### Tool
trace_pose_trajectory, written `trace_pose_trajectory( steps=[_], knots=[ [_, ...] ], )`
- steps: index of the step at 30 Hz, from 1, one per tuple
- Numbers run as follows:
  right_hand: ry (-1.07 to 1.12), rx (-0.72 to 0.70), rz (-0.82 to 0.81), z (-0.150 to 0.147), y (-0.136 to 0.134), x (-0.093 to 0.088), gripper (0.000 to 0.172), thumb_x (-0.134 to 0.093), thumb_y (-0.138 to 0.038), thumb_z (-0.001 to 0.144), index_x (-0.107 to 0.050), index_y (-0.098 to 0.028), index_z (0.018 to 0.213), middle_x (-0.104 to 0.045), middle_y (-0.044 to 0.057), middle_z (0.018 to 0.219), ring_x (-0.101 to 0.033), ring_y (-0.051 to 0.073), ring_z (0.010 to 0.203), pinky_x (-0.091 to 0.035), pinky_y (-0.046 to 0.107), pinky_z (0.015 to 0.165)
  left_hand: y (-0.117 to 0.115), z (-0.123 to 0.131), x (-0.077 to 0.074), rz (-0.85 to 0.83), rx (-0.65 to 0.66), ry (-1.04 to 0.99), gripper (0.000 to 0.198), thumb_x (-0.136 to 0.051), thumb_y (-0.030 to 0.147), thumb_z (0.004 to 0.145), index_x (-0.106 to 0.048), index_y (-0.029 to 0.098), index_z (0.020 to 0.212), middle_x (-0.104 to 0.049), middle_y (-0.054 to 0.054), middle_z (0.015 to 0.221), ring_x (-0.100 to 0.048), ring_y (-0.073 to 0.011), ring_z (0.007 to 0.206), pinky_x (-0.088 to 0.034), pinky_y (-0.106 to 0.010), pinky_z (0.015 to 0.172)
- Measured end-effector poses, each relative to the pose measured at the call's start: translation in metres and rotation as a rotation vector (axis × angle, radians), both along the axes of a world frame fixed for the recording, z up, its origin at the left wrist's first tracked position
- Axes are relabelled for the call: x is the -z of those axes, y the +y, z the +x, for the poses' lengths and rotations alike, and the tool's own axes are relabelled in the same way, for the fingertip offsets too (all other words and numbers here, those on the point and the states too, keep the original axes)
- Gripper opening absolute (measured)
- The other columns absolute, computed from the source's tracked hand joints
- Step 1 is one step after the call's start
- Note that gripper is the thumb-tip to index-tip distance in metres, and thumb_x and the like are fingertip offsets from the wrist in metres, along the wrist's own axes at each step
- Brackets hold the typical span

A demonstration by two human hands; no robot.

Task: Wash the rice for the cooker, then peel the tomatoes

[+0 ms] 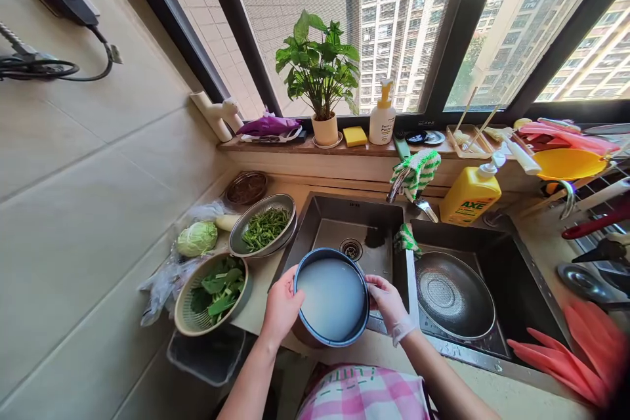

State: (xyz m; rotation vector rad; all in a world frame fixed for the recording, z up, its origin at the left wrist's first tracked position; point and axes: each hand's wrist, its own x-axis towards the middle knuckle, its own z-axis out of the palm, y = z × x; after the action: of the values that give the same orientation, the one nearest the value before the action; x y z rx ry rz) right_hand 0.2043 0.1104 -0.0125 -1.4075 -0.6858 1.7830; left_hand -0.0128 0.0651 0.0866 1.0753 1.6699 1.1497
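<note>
My left hand (284, 305) and my right hand (388, 302) grip opposite sides of a deep round pot (367, 315) with a dark blue rim. Cloudy whitish water (331, 298) fills much of it, and whatever lies beneath the surface is hidden. The pot is held over the front edge of the left sink basin (327, 226), close to my body. Its opening faces up toward me. Something thin and see-through wraps my right wrist. The fingers under the rim are partly out of sight.
A colander with green beans (267, 230), a basket of leafy greens (221, 289) and a cabbage (197, 238) stand left. A frying pan (455, 294) occupies the right basin. Red gloves (566, 357) drape its edge. Behind are a faucet (398, 185) and yellow soap bottle (470, 195).
</note>
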Motion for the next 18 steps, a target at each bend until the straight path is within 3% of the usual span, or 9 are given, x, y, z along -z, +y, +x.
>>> trace_pose_trajectory(
  steps=[10, 18],
  knots=[
    [0.081, 0.023, -0.028, -0.001, 0.004, 0.012, 0.03, -0.051, -0.021, 0.045, -0.067, -0.015, 0.071, -0.054, -0.002, 0.055, -0.043, 0.01, 0.051, -0.038, 0.024, 0.052, 0.017, 0.003, -0.006, -0.017, 0.05, 0.238, 0.061, -0.044, 0.006, 0.06, -0.061, 0.014, 0.118, -0.071, -0.005, 0.104, -0.064, -0.0192, 0.098, -0.048, -0.03, 0.09],
    [0.0, -0.036, -0.007, 0.002, 0.007, 0.019, 0.032, -0.048, -0.024, 0.048, -0.068, -0.015, 0.072, -0.05, -0.003, 0.052, -0.038, 0.009, 0.049, -0.03, 0.023, 0.05, 0.025, 0.013, -0.017, -0.102, 0.078, 0.382, 0.057, -0.045, 0.005, 0.063, -0.062, 0.015, 0.116, -0.071, -0.004, 0.097, -0.064, -0.0178, 0.09, -0.046, -0.027, 0.084]
  ],
)
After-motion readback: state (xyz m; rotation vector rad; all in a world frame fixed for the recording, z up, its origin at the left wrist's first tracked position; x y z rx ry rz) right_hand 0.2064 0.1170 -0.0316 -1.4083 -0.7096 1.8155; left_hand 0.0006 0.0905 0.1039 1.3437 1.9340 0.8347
